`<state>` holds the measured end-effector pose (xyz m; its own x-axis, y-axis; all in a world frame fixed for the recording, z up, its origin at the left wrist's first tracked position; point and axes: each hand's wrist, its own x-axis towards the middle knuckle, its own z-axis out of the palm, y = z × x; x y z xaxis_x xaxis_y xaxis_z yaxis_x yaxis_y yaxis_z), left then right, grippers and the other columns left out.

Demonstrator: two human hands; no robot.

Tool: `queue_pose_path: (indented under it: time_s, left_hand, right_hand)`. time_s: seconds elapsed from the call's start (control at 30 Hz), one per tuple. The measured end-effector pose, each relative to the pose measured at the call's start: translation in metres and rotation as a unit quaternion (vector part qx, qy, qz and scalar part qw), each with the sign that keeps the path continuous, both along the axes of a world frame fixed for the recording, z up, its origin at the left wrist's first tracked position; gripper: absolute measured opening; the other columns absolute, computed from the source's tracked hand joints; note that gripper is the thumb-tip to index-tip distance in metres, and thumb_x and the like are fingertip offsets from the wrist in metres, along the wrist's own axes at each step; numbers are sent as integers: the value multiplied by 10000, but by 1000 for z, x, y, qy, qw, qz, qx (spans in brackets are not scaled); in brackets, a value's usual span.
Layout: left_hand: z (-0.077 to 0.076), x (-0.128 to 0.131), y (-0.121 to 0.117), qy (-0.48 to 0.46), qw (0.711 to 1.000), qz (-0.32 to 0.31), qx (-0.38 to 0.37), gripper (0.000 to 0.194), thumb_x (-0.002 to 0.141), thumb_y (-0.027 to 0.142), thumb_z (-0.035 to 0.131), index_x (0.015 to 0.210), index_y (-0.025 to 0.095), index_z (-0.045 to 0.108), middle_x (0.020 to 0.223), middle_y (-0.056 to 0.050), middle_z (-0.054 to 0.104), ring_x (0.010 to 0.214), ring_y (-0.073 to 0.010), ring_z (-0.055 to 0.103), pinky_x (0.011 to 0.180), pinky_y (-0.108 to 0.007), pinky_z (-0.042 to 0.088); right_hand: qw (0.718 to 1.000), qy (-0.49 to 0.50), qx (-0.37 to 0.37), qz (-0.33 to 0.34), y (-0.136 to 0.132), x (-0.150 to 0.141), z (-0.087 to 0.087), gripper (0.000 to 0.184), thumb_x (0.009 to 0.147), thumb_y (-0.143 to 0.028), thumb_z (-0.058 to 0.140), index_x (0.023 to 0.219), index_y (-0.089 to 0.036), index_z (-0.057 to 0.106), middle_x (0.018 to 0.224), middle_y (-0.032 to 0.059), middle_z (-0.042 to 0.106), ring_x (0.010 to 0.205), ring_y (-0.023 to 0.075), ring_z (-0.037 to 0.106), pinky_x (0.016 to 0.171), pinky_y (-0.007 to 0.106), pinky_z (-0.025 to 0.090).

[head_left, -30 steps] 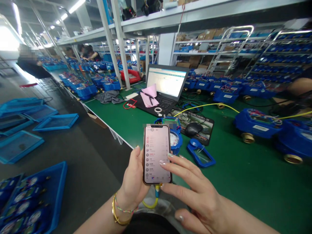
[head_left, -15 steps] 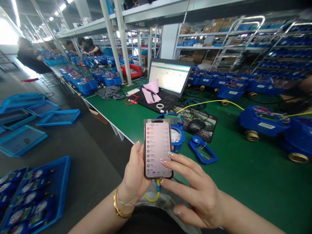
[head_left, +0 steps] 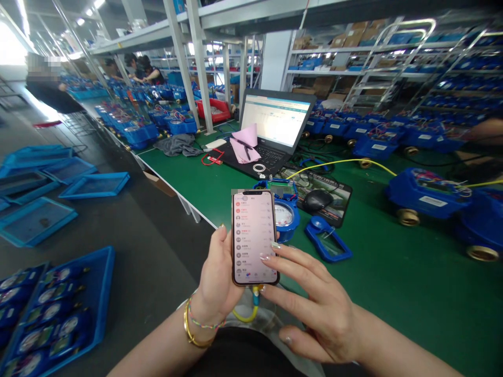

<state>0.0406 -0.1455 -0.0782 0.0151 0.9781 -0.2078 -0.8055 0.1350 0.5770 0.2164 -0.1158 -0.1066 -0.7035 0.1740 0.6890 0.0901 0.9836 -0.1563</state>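
Black-edged and lit, the phone (head_left: 254, 238) sits upright in the left grip (head_left: 220, 272), thumb and palm closed around its side and back. The right grip (head_left: 322, 303) is spread, fingertips at the screen's right edge; whether they touch, I can't tell from here. A yellow cable (head_left: 245, 317) loops just below the left grip's phone. Beyond both grips, on the green desk (head_left: 401, 293), a blue meter (head_left: 290, 226) peeks out, the mouse (head_left: 317, 200) right of it, the laptop (head_left: 277, 118) farther off.
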Motion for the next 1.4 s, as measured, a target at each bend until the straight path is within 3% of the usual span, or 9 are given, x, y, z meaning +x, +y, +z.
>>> queue_pose_path:
  time_s: [0.37, 0.57, 0.77, 1.07, 1.23, 1.4]
  left_hand:
    - [-3, -1, -1, 14, 1000, -7, 5, 632, 992, 442, 89, 1195, 69, 557, 1025, -172, 661, 927, -280, 649, 828, -378, 501]
    - [-5, -1, -1, 10, 1000, -11, 11, 640, 995, 439, 88, 1175, 67, 576, 1017, -166, 667, 898, -257, 658, 836, -357, 503]
    - [-5, -2, -2, 9, 1000, -6, 5, 640, 994, 448, 92, 1188, 74, 574, 1061, -186, 658, 911, -255, 660, 800, -348, 517]
    - [2, 1, -2, 29, 999, 5, -33, 625, 989, 442, 99, 1172, 70, 566, 1002, -187, 668, 871, -275, 665, 771, -379, 527]
    - [6, 3, 0, 15, 997, 42, -64, 568, 1003, 397, 112, 1171, 94, 562, 965, -135, 678, 811, -228, 666, 762, -331, 515]
    - [8, 4, 0, -11, 998, 40, -50, 565, 1011, 379, 107, 1270, 65, 500, 1045, -143, 663, 1016, -259, 626, 941, -377, 461]
  right_hand:
    - [1000, 5, 27, -11, 3, 1, 1, 384, 972, -374, 394, 1069, -93, 637, 1299, 199, 516, 1300, 338, 418, 943, 487, 493]
    - [1000, -1, 16, -6, 1, 2, -4, 405, 973, -397, 384, 1153, -100, 592, 1383, 194, 436, 1327, 351, 375, 977, 517, 457]
    - [1000, 8, 19, -4, 3, 3, -2, 383, 980, -376, 374, 1098, -90, 599, 1346, 190, 462, 1317, 339, 387, 976, 479, 464]
    - [1000, -6, 14, -2, 2, 1, -7, 406, 968, -405, 392, 1167, -126, 610, 1387, 176, 453, 1322, 341, 392, 973, 509, 465]
    - [997, 4, 43, -69, 6, 3, -1, 405, 932, -315, 459, 1227, -61, 570, 1356, 212, 473, 1314, 368, 391, 987, 534, 444]
    - [992, 28, 47, -116, 13, 6, 8, 396, 900, -256, 476, 1208, -24, 563, 1320, 233, 492, 1289, 375, 418, 1007, 544, 423]
